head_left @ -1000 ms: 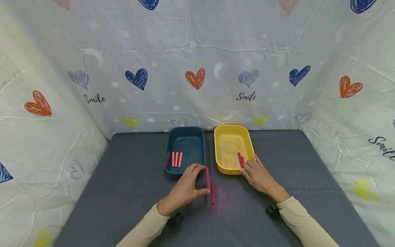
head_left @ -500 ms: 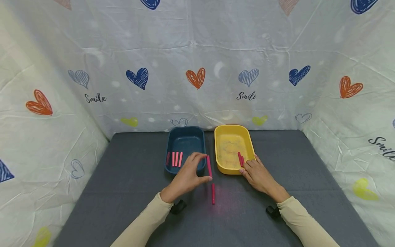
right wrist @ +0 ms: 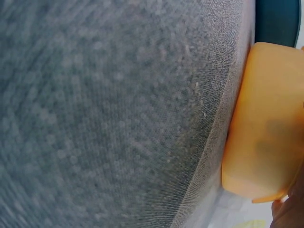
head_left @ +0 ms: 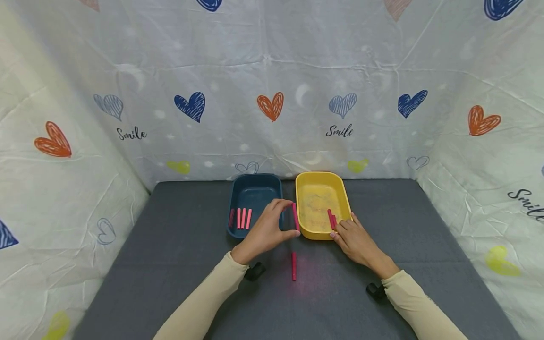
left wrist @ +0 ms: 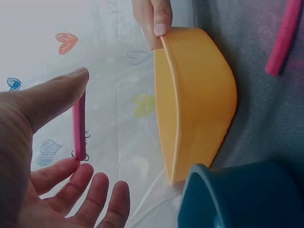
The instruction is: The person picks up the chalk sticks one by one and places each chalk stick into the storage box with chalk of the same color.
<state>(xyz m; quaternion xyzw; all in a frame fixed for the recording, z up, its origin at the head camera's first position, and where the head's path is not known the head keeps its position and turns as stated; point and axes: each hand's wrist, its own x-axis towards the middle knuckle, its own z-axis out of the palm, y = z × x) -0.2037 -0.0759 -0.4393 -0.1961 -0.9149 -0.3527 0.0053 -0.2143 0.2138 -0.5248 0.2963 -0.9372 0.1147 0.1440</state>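
Observation:
My left hand [head_left: 267, 226] holds a dark pink chalk stick [head_left: 295, 216] by its two ends, between thumb and forefinger. In the left wrist view the chalk [left wrist: 79, 128] spans from thumb tip to fingertip, the other fingers spread apart. It hangs by the left rim of the yellow tray [head_left: 323, 177]. My right hand [head_left: 357, 242] grips that tray's near right corner, thumb outside the rim and fingers over it. Two dark pink sticks [head_left: 330, 218] lie inside, near those fingers. Another dark pink stick [head_left: 293, 267] lies on the table in front.
A dark blue tray [head_left: 257, 178] stands left of the yellow one, a narrow gap between them. Several pink sticks [head_left: 243, 218] lie in it side by side. Grey cloth [head_left: 178, 264] covers the table; a white curtain with hearts [head_left: 229, 61] hangs behind and at both sides.
My left hand has lifted the chalk stick from beside the other one on the table and carried it forward and right to the yellow tray. My right hand has stayed put.

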